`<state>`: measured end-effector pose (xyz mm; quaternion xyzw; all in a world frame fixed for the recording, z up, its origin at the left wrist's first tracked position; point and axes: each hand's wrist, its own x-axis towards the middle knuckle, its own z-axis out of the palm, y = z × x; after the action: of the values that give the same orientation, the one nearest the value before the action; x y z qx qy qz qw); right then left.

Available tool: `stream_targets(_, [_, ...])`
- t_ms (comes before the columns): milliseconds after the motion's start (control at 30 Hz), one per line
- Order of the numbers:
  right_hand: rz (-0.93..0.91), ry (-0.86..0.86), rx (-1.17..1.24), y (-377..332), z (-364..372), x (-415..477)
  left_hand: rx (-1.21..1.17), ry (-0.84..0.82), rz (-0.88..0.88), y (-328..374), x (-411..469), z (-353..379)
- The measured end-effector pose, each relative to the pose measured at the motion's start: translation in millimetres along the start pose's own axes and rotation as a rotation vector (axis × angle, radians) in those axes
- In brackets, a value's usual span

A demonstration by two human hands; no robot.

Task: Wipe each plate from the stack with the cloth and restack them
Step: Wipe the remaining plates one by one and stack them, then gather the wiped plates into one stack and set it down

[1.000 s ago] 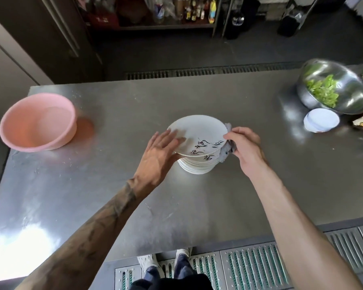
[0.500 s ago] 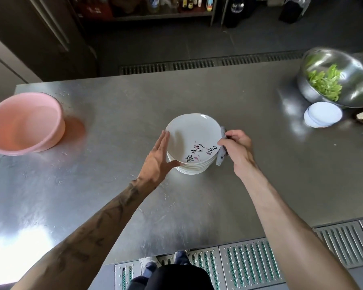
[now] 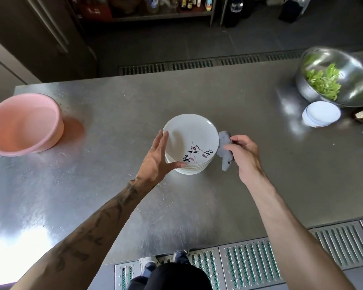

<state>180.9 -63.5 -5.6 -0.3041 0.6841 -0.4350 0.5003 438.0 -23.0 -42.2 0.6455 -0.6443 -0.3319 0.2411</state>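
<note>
mid steel table (image 3: 197, 97): stack of plates (image 3: 190, 171). left hand (image 3: 157, 158) with straight fingers laid along the stack's left rim and thumb at the near edge, gripping nothing; probably steadying the stack or readying to lift the top plate (image 3: 189, 137). right hand (image 3: 243, 153) pinching a bunched grey cloth (image 3: 224, 151) just beside the right rim, apparently poised for wiping. top plate white, glossy, with black brush lettering and pink flecks near the front edge; no soiling visible.

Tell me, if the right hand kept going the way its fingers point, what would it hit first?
Probably the stack of plates: the right hand points left at its rim, with the grey cloth it grips leading. Depth is hard to judge.
</note>
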Motion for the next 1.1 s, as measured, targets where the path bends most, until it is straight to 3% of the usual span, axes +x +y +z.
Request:
stream_targets(233, [0.032,0.082,-0.152,31,-33,8,0.023,0.014,-0.007,-2,-3,0])
stream_targets(367, [0.080,0.049,-0.314,59,-30,20,0.036,0.039,0.000,-9,-7,6])
stream_targets(533, [0.004,-0.010,-0.581,85,-27,37,0.022,0.068,-0.048,-16,-12,11])
stream_targets(667, [0.021,-0.035,-0.596,93,-23,37,0.051,0.071,-0.073,-15,-17,11])
stream_targets(867, [-0.092,-0.106,-0.702,66,-30,21,0.133,0.021,-0.062,-4,-30,3])
stream_targets(1100, [-0.365,-0.161,-0.969,14,-40,-23,0.336,0.042,-0.011,1,-63,-24])
